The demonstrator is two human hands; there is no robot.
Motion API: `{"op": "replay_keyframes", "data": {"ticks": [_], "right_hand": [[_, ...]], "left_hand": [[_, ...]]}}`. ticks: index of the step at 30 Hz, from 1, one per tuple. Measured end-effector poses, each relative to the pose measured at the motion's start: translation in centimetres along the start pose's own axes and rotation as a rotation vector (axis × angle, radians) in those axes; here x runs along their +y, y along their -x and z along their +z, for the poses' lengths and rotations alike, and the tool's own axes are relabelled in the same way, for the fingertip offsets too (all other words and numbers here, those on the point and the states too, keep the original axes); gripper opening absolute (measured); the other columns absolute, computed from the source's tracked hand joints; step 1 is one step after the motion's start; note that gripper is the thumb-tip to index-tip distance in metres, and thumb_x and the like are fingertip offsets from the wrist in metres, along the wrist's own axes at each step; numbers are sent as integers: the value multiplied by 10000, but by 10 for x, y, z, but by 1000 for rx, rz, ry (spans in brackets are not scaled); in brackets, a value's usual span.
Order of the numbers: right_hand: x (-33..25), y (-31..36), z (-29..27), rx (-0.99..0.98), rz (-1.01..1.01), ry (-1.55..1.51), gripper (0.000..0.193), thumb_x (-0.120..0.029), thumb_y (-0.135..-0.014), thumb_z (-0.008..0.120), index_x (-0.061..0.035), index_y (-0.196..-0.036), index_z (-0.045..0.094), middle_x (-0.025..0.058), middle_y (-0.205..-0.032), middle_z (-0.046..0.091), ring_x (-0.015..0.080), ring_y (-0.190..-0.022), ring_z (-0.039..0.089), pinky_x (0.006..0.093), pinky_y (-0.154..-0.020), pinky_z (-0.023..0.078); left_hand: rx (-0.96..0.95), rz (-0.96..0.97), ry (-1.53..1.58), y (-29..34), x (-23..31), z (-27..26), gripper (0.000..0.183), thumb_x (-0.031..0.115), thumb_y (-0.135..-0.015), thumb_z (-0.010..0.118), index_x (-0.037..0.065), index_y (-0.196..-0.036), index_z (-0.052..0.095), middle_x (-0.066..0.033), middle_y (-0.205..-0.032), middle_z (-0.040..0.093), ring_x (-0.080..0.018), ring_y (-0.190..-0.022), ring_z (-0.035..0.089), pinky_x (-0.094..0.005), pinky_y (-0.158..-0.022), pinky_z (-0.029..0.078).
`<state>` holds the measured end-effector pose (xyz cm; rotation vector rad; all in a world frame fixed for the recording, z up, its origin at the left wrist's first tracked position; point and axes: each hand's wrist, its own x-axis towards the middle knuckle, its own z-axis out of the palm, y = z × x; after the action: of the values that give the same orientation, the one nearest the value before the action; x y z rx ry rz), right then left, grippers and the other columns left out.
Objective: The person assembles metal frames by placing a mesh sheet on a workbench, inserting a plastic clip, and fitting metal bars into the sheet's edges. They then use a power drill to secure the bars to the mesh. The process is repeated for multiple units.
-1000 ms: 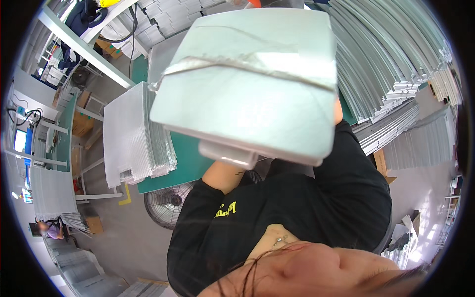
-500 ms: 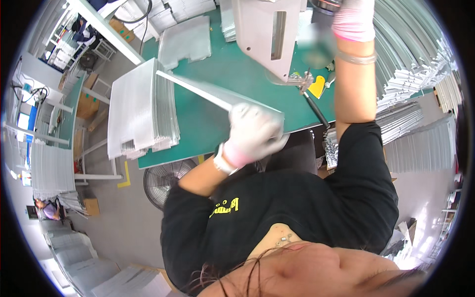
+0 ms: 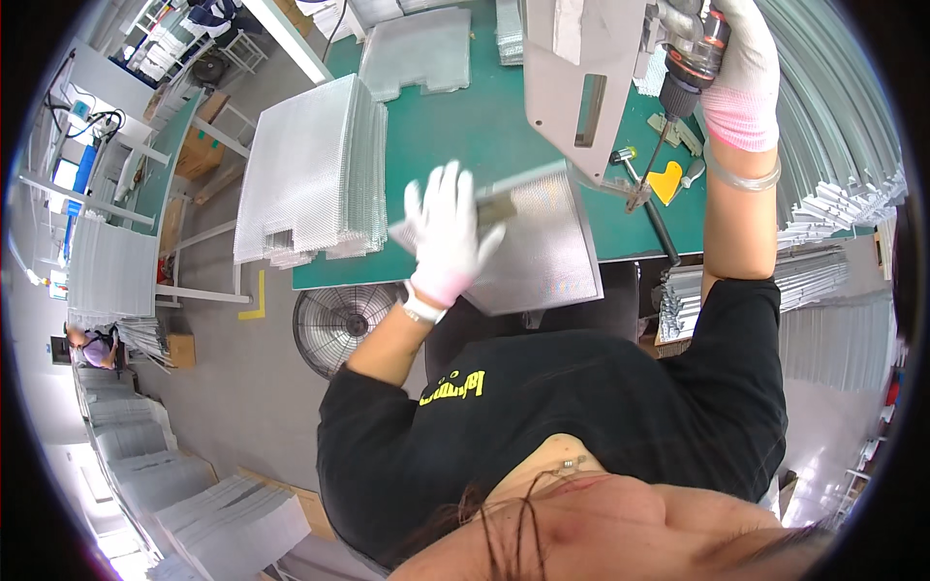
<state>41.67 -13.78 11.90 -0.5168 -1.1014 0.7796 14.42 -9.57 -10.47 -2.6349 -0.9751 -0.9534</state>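
Observation:
My left hand [image 3: 448, 237], in a white glove with a pink cuff, is open with its fingers spread. It is at the left edge of a framed grey mesh panel [image 3: 547, 237]; whether it touches the panel I cannot tell. That panel overhangs the front edge of the green table, its left part blurred. At the upper right, my gloved right hand [image 3: 748, 73] is closed around a power drill [image 3: 699, 60]. The drill's long bit points down beside the tip of a beige machine arm [image 3: 557, 107].
A tall stack of mesh sheets [image 3: 300, 165] stands on the left of the table [image 3: 426, 126], with another sheet pile [image 3: 417, 53] behind. Right of the machine lie a yellow scraper [image 3: 665, 182] and a black-handled hammer [image 3: 657, 228]. Metal strips [image 3: 823, 208] are stacked at right; a fan [image 3: 344, 324] stands below.
The panel has gone from tilted nearly edge-on in my left hand to lying flatter by the machine. My left hand has let go its grip and spread its fingers. The whole view has shifted.

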Motion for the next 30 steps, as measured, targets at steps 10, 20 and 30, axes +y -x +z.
{"op": "replay_keyframes", "data": {"ticks": [10,20,30], "right_hand": [[19,27,28,116,174,-156,514,-276,-984,590,-46,-1417,435,21,-768,514,103,-594,488,222,-511,391],[39,55,48,34,124,-266,571,-342,-969,611,-22,-1407,431,25,-740,501,101,-558,493,211,-480,381],[49,60,41,-33,196,-184,454,-320,-974,603,-16,-1302,523,26,-749,523,95,-553,507,211,-468,400]], "left_hand": [[-30,39,523,4,78,-12,271,269,-594,763,93,-747,624,-94,-1042,617,-271,-741,611,-401,-677,490],[0,42,592,8,74,-28,402,273,-595,783,183,-983,735,-3,-954,664,-246,-866,642,-419,-718,473],[60,106,659,11,76,-22,384,233,-600,802,121,-963,749,2,-845,660,-228,-710,631,-393,-628,461]]}}
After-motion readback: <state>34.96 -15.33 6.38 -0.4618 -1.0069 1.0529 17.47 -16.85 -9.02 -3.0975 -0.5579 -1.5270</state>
